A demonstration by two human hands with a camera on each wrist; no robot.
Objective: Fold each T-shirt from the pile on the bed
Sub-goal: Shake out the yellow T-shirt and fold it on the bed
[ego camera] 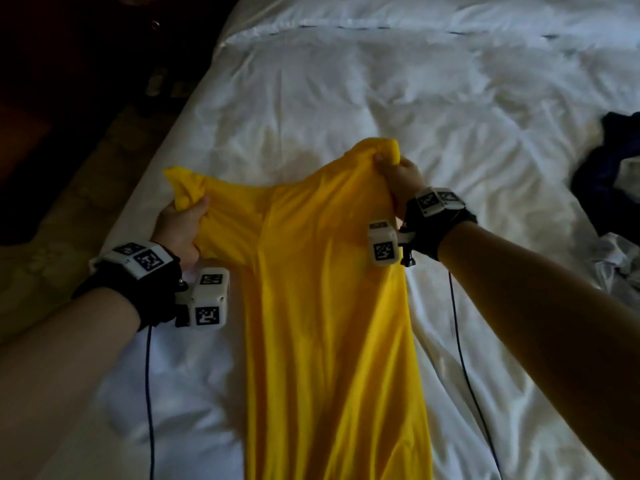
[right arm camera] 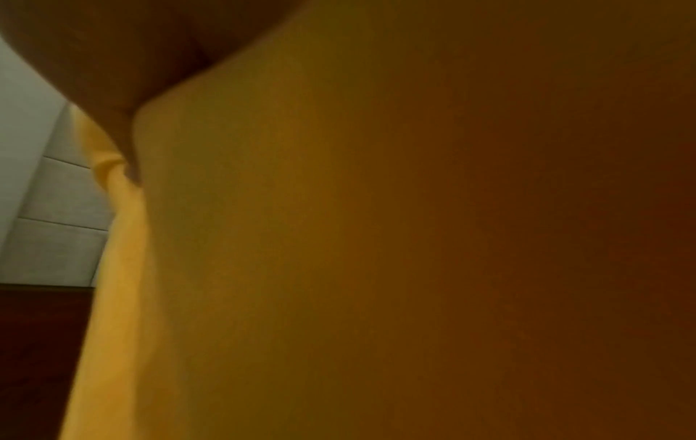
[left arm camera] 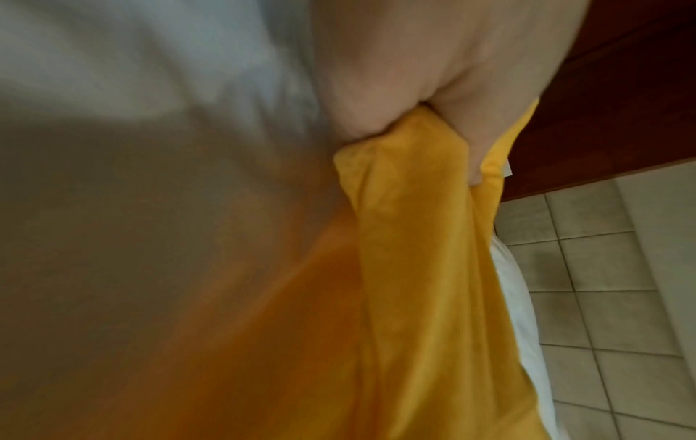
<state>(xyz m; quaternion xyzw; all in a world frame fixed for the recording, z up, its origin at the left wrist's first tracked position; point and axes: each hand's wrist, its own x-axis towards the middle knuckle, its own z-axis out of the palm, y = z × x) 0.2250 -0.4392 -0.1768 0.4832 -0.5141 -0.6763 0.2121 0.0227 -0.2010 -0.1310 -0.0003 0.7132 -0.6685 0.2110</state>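
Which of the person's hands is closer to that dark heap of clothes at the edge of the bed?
Right. The right hand grips the yellow T-shirt on the side toward the dark pile; the left hand grips its far side, by the bed's opposite edge.

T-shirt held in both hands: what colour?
Plain yellow T-shirt, no print visible; clearest in the head view.

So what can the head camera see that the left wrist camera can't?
Only the head view shows the right hand gripping the yellow shirt, both wrist bands, the cables, and the dark clothes at the bed's right edge. Only the left wrist view shows the tiled floor, a small white tag at the shirt's edge, and the dark wood beyond. Both show the left hand gripping bunched yellow cloth, and the white sheet.
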